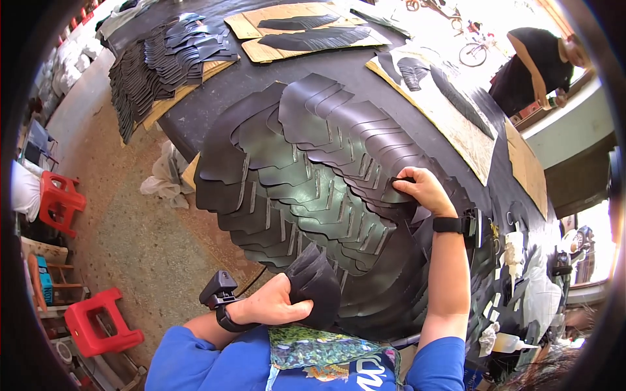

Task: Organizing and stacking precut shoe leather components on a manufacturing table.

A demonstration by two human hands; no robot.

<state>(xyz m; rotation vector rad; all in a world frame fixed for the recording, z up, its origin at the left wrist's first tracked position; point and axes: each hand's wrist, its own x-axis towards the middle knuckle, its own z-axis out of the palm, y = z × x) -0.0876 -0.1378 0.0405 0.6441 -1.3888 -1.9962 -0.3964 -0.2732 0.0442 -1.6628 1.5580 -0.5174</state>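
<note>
My left hand [277, 301] is closed around a small stack of black leather pieces [314, 279], held low at the near edge of the table. Over to the right, my right hand [425, 189] pinches the edge of a black leather piece [399, 189] between thumb and fingers. That piece belongs to overlapping rows of cut black leather pieces [326, 176] fanned across the tabletop. Many of them show a pale raw strip along one edge. Both wrists wear a black strap with a small device on it.
Stacked leather pieces lie on boards at the far left [173, 65], far middle [313, 39] and right [443, 98]. A glue bottle [512, 343] rests at the lower right. Red stools [104, 322] stand on the floor at left. Another person [538, 68] is at the far right.
</note>
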